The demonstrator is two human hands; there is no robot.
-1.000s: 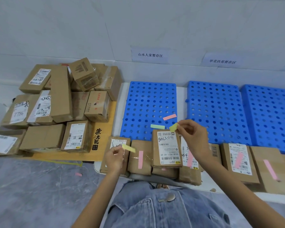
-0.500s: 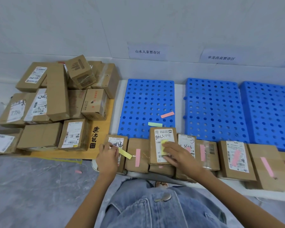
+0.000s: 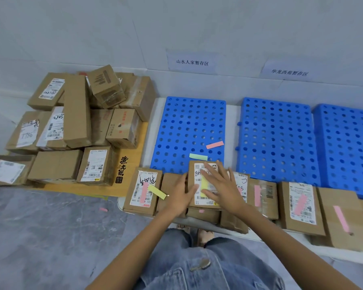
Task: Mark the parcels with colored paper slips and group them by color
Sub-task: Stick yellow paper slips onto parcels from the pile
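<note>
A row of brown parcels lies along the near edge of a white board. One small parcel [image 3: 205, 170] sits stacked on others in the middle, with a yellow slip [image 3: 203, 187] on its white label. My right hand [image 3: 220, 185] lies flat on that label with spread fingers, pressing the slip. My left hand [image 3: 178, 195] rests with straight fingers against the parcel's left edge. A second yellow slip [image 3: 156, 191] lies across the leftmost parcel [image 3: 142, 190], beside its pink slip, with one end at my left hand. Parcels to the right [image 3: 301, 206] carry pink slips.
Three blue perforated mats [image 3: 189, 126] lie behind the row; a loose pink slip [image 3: 214, 144] and a green slip [image 3: 198, 157] lie on the left one. A heap of unmarked cartons [image 3: 76, 126] stands on the left. A pink slip [image 3: 103, 209] lies on the floor.
My right hand brought its yellow slip down onto the top parcel's label and flattened over it. My left hand moved right to the parcel's edge; its yellow slip now lies over the leftmost parcel.
</note>
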